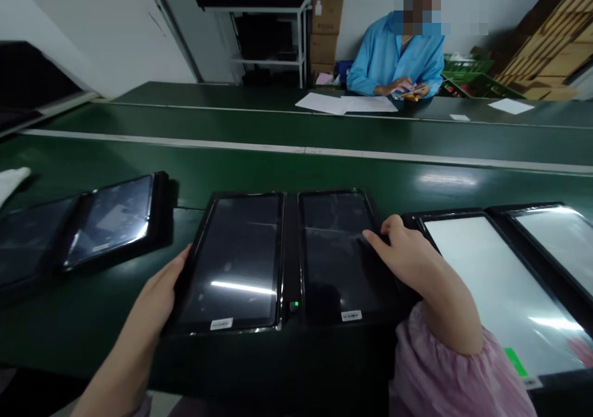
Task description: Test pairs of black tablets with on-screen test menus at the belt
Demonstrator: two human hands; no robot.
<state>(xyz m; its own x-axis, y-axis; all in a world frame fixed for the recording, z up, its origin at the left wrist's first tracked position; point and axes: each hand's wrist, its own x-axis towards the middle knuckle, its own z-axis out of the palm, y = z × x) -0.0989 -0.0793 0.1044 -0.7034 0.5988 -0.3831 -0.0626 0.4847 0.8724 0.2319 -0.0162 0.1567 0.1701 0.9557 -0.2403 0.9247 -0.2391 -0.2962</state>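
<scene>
Two dark-screened tablets sit side by side in a black tray (pixel 291 250), right in front of me. The left tablet (pixel 234 250) and the right tablet (pixel 336 262) each bear a small white barcode label at the lower edge. Between them, near the bottom, glows a small green light. My left hand (pixel 162 293) grips the tray's left side, its fingertips partly hidden behind the edge. My right hand (pixel 407 250) is closed around the right side, with the thumb lying over the right tablet's edge.
Another pair of dark tablets (pixel 113 219) lies tilted at left. White-screened tablets (pixel 500 281) lie close by on the right. Beyond the green bench (pixel 231 167) sits a person in a blue jacket (pixel 398 52), hands at papers (pixel 345 103). Cartons (pixel 324 31) and a shelf stand behind.
</scene>
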